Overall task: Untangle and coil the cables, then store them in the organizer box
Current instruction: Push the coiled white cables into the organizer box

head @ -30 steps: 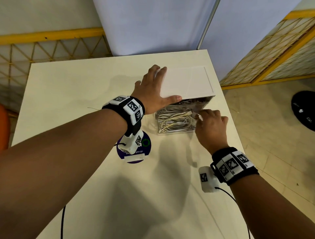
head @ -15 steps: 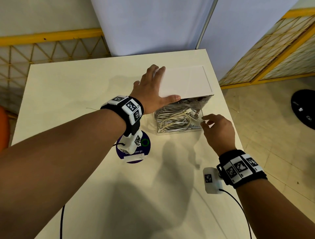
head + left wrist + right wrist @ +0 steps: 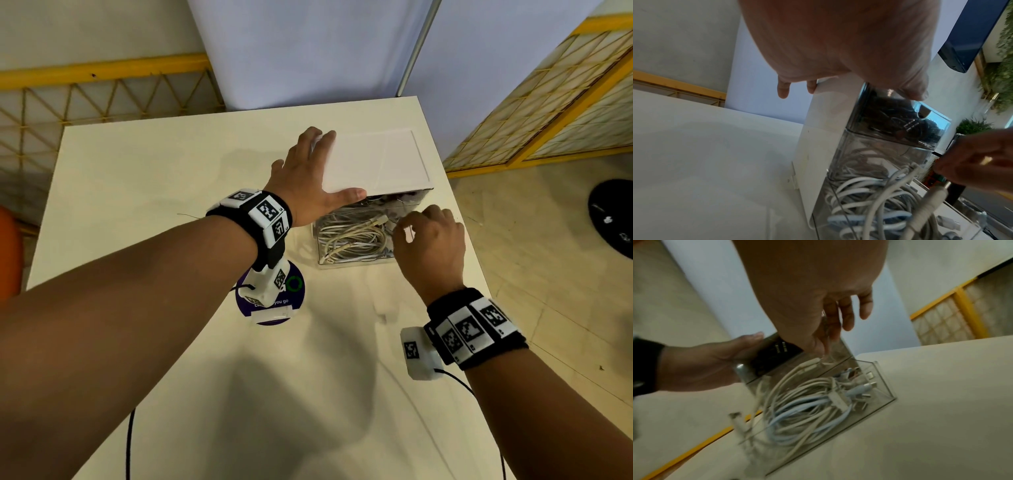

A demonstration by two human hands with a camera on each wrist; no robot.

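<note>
A white organizer box (image 3: 376,161) stands at the table's far right. Its clear lower drawer (image 3: 352,261) is pulled out toward me and holds coiled white and pale blue cables (image 3: 352,240) (image 3: 807,405). An upper smoky drawer (image 3: 890,116) holds dark cables. My left hand (image 3: 308,178) lies flat on the box's top left edge, with the thumb along the front. My right hand (image 3: 428,240) hovers at the drawer's right front corner. In the right wrist view the thumb and fingers (image 3: 830,331) pinch the clear front wall, just above a beige plug (image 3: 809,365).
The cream table (image 3: 171,171) has a purple round sticker (image 3: 296,291) under my left wrist. The box sits close to the table's right edge. A black object (image 3: 613,219) lies on the floor at right, and an orange shape (image 3: 8,253) shows at the left.
My right hand drew back from the drawer front, then rose to its right front corner. The left hand has stayed on the box top.
</note>
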